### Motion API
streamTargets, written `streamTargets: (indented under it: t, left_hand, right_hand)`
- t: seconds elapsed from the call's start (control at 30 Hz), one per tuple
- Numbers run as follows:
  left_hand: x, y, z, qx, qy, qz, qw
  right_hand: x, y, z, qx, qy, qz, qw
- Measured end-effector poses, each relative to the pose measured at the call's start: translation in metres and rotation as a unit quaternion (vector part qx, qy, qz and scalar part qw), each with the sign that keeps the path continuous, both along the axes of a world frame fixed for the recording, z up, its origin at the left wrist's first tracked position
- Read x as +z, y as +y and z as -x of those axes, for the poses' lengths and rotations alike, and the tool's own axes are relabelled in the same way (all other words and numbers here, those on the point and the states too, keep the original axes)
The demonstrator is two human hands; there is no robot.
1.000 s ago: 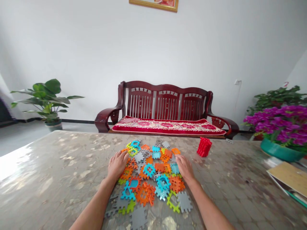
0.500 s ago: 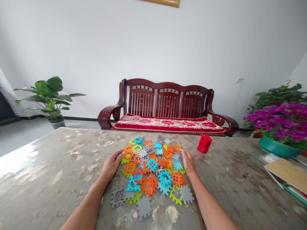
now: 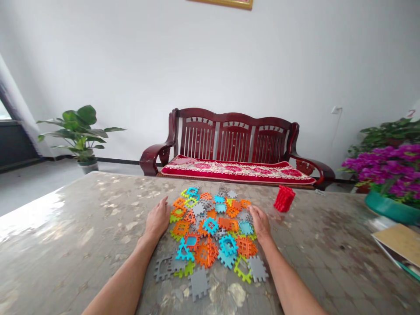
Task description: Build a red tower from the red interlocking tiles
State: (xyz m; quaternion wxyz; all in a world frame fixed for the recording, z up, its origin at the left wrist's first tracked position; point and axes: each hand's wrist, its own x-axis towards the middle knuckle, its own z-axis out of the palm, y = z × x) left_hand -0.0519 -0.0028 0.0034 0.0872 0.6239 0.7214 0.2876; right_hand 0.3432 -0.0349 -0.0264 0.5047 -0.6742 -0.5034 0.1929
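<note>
Interlocking plastic panels in orange, blue, green and grey lie in a loose, overlapping pile between my hands. Near the middle is a blue window panel (image 3: pixel 210 225); a grey square panel (image 3: pixel 198 283) lies at the near edge. My left hand (image 3: pixel 158 220) rests at the pile's left side, fingers stretched forward, holding nothing. At the right side, my right hand (image 3: pixel 260 223) has its fingers extended beside an orange panel (image 3: pixel 245 204) and a light blue panel (image 3: pixel 245 227). Whether its fingertips touch the panels is hard to tell.
A red stack of toothed pieces (image 3: pixel 284 198) stands right of the pile on the patterned table (image 3: pixel 82 232). Farther right are a pot of purple flowers (image 3: pixel 390 206) and a tan folder (image 3: pixel 398 240). A wooden bench (image 3: pixel 229 135) stands behind the table.
The view has turned slightly left. My left hand has shifted a little forward and away from the pile's edge, its fingers now pointing more forward. My right hand stays about where it was.
</note>
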Motion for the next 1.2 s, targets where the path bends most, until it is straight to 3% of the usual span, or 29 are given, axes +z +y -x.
streamTargets:
  t: [0.47,1.2]
  left_hand:
    - [0.004,-0.002,-0.003,-0.003,0.067,0.024,0.997]
    - [-0.005,0.003,0.001,-0.003,0.068,0.019,0.997]
  right_hand:
    - [-0.002,-0.003,0.0,0.022,0.133,-0.084,0.987]
    - [0.009,-0.014,0.003,0.02,0.151,-0.084,0.985]
